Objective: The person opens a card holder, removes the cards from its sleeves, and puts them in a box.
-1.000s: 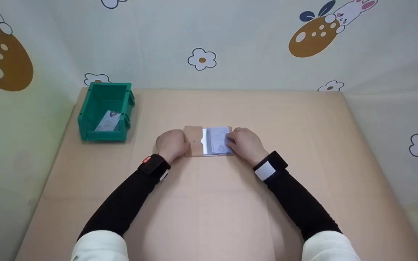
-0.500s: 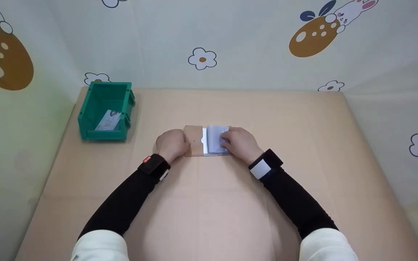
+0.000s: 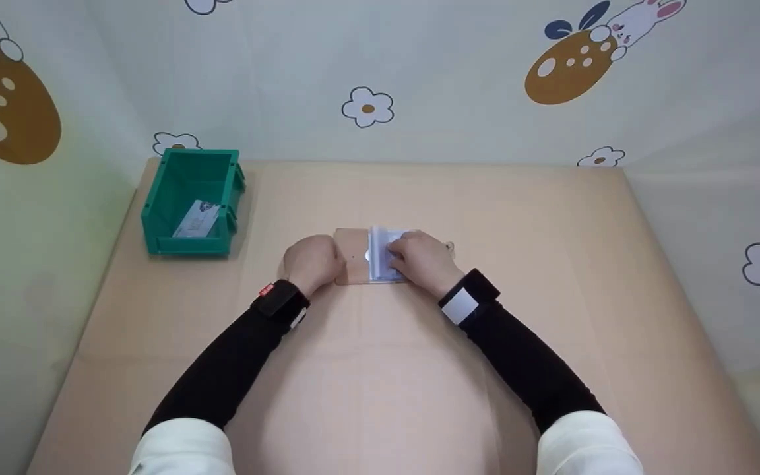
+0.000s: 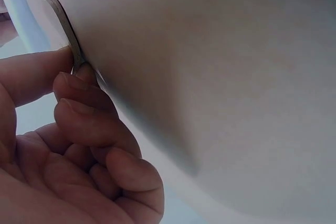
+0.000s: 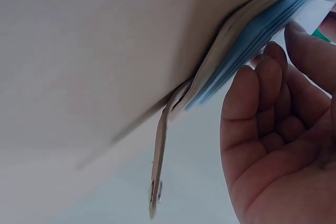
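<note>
A tan card holder (image 3: 351, 257) lies spread open on the table, its clear plastic sleeves (image 3: 378, 254) on the right half. My left hand (image 3: 314, 262) pinches the holder's left edge between thumb and fingers; the left wrist view shows that thin edge (image 4: 67, 24) in the grip. My right hand (image 3: 427, 260) pinches one clear sleeve over the right half, its other fingers curled below. In the right wrist view the bluish stack of sleeves (image 5: 252, 40) fans slightly, and a strap with a metal snap (image 5: 156, 171) sticks out from the holder's end.
A green bin (image 3: 185, 247) stands at the table's back left with a printed card (image 3: 197, 219) in it. Patterned cloth walls (image 3: 301, 66) rise along the back and both sides of the tan table (image 3: 367, 382).
My right hand has moved left across the holder, carrying a sleeve's edge toward the middle fold. The strap's snap now shows beyond the hand. My left hand stays put.
</note>
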`<state>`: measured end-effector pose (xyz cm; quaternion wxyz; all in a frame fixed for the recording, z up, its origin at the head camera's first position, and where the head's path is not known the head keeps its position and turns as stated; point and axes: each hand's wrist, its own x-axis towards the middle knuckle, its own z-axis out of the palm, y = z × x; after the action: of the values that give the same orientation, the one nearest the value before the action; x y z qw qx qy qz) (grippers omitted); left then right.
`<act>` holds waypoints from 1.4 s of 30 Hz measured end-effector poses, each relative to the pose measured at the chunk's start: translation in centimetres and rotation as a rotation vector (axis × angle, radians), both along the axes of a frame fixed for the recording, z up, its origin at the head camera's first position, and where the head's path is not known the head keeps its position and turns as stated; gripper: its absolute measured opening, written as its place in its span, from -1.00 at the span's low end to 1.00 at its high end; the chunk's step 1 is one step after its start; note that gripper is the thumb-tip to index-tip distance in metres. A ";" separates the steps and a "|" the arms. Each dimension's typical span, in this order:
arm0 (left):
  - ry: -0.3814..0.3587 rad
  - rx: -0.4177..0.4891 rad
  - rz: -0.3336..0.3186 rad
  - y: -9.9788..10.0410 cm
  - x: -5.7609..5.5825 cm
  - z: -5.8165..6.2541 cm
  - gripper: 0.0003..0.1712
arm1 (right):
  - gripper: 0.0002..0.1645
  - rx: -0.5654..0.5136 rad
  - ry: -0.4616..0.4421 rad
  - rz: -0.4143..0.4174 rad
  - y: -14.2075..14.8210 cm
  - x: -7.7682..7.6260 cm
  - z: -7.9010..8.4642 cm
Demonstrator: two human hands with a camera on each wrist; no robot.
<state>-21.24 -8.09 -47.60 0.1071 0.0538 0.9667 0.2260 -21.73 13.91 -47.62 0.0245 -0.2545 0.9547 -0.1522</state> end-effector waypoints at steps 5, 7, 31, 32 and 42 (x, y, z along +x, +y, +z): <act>0.007 -0.003 0.001 0.0 0.0 0.0 -0.69 | -0.69 -0.009 -0.016 -0.008 -0.2 0.0 0.0; 0.008 -0.003 0.003 -0.1 0.0 0.0 -0.69 | -0.68 -0.011 -0.019 -0.011 -0.2 -0.1 -0.1; 0.414 -0.103 -0.204 3.7 2.7 1.4 -0.69 | -0.76 -0.059 -0.003 -0.012 0.0 -0.2 -0.4; 0.425 -0.103 -0.221 3.9 2.7 1.2 -0.67 | -0.78 -0.060 -0.003 -0.013 0.0 -0.2 -0.4; 0.515 -0.127 -0.333 4.7 2.5 0.5 -0.72 | -0.86 -0.050 0.009 0.002 0.1 -0.2 -0.5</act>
<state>-18.79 -3.35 -47.09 -0.1026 0.2600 0.9521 0.1236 -21.88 14.04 -48.08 0.0140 -0.2568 0.9504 -0.1747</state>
